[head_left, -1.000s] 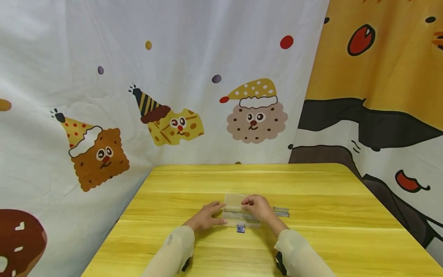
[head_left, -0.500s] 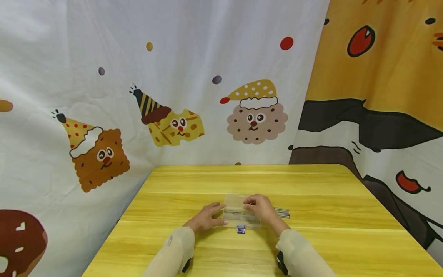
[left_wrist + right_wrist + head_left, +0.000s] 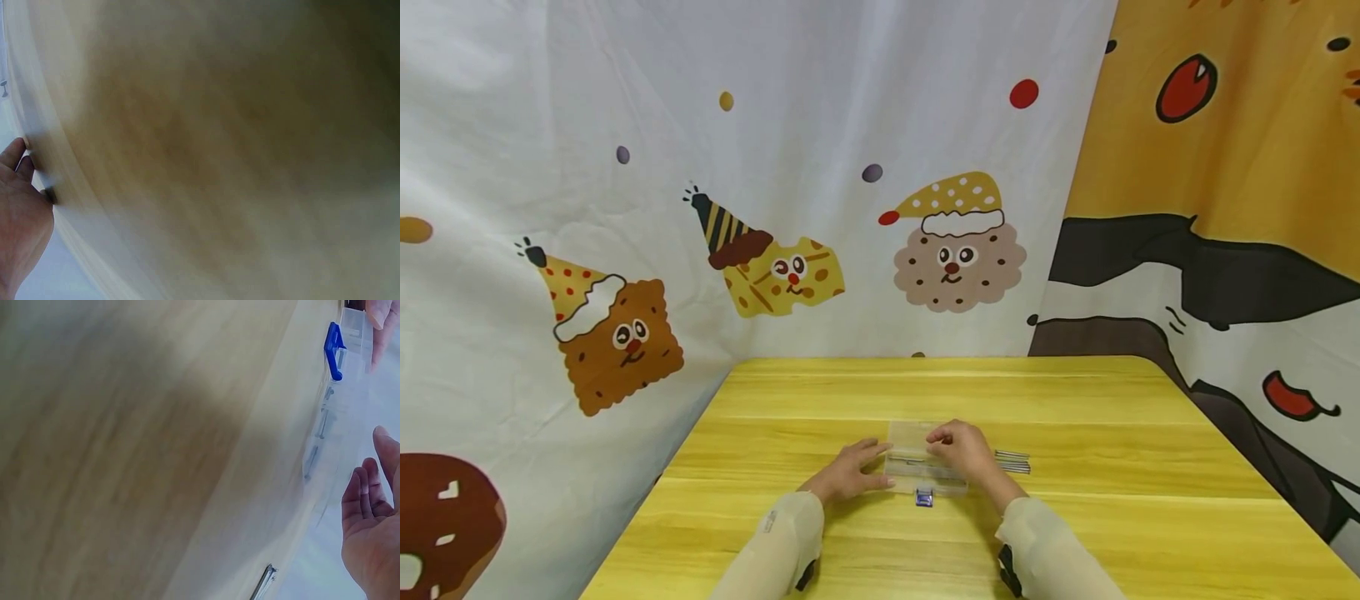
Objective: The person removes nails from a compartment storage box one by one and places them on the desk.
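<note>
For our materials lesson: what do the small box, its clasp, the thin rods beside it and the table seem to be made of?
Box: clear glossy plastic, probably; contents show through.
Clasp: opaque blue plastic, smooth.
Rods: likely metal; thin, grey, slightly shiny.
Table: yellow wood or wood-look laminate; grain lines show, which one is unclear.

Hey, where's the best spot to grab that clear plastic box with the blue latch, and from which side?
Probably by its two short ends, coming from above. The clear plastic box lies flat and long on the yellow table, with the left hand at its left end. The blue latch faces the person, and loose metal pins lie to its right, so keep the grip clear of both.
</note>
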`<action>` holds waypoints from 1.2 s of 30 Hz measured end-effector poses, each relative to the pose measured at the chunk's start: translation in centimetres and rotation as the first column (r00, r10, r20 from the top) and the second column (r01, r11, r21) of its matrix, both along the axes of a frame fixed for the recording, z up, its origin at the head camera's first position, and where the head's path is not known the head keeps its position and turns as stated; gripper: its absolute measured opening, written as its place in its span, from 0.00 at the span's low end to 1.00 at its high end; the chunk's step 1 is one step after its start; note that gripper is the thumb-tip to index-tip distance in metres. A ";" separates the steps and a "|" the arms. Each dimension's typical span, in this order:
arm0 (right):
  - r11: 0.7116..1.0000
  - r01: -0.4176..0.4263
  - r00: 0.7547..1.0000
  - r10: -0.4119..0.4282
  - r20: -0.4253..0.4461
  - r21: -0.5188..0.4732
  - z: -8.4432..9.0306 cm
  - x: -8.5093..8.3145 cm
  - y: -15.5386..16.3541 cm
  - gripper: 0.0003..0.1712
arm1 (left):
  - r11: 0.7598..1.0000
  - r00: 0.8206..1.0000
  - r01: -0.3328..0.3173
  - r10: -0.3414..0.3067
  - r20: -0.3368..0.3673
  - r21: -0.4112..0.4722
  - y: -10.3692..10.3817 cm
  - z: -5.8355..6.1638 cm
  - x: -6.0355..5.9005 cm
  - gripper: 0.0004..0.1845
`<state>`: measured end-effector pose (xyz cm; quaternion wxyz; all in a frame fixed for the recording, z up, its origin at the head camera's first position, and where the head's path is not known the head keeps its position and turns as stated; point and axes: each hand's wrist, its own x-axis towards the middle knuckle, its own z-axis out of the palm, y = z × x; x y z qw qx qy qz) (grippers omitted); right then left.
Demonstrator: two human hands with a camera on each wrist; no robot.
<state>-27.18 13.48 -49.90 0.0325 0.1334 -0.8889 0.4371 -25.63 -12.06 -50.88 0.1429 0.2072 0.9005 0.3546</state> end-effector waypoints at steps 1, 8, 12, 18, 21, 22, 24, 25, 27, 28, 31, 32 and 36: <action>1.000 0.006 1.000 -0.006 0.003 0.003 0.0 0.0 0.0 0.03 | 1.000 1.000 0.002 -0.002 -0.004 -0.002 0.0 0.0 0.0 0.39; 0.999 -0.029 0.999 0.029 -0.015 0.037 -0.6 -0.4 -0.1 0.02 | 1.000 0.999 0.019 -0.019 -0.034 -0.018 0.0 0.1 0.0 0.38; 0.996 -0.065 0.998 0.066 -0.022 0.054 -0.8 -0.5 -0.4 0.02 | 1.000 0.999 0.018 -0.019 -0.032 -0.012 0.0 0.1 0.0 0.39; 0.996 -0.068 0.998 0.068 -0.008 0.052 -0.6 -0.3 -0.7 0.03 | 1.000 1.000 0.018 -0.018 -0.023 -0.010 0.0 0.2 0.1 0.38; 0.998 -0.046 0.999 0.047 -0.018 0.050 -0.6 -0.2 -0.8 0.04 | 1.000 1.000 0.015 -0.015 -0.021 -0.018 0.1 0.1 0.1 0.38; 0.998 -0.046 0.999 0.047 -0.022 0.052 -0.7 -0.2 -0.7 0.03 | 1.000 1.000 0.015 -0.016 -0.023 -0.019 0.1 0.1 0.0 0.38; 0.997 -0.047 0.999 0.048 -0.015 0.054 -0.9 -0.2 -0.7 0.03 | 1.000 1.000 0.016 -0.017 -0.026 -0.022 0.1 0.1 0.0 0.38; 0.997 -0.051 0.999 0.051 -0.011 0.054 -0.9 -0.2 -0.6 0.02 | 1.000 1.000 0.015 -0.016 -0.025 -0.024 0.1 0.1 0.0 0.38; 0.997 -0.065 0.998 0.065 -0.003 0.047 -1.1 -0.2 -0.5 0.03 | 1.000 1.000 0.015 -0.016 -0.024 -0.024 0.1 0.1 0.0 0.38; 0.996 -0.073 0.997 0.073 0.004 0.045 -1.1 -0.2 -0.5 0.03 | 1.000 1.000 0.014 -0.014 -0.022 -0.024 0.1 0.1 -0.1 0.38; 0.993 -0.107 0.994 0.108 -0.009 0.042 -1.2 -0.3 -0.5 0.04 | 1.000 1.000 0.013 -0.014 -0.022 -0.027 0.1 0.1 -0.1 0.38; 0.992 -0.118 0.993 0.119 -0.017 0.044 -1.3 -0.3 -0.5 0.03 | 0.999 1.000 0.014 -0.014 -0.024 -0.029 0.1 0.2 -0.1 0.39; 0.988 -0.143 0.989 0.146 -0.035 0.058 -1.2 -0.3 -0.7 0.02 | 0.999 0.999 0.020 -0.021 -0.034 -0.031 0.1 0.2 0.0 0.38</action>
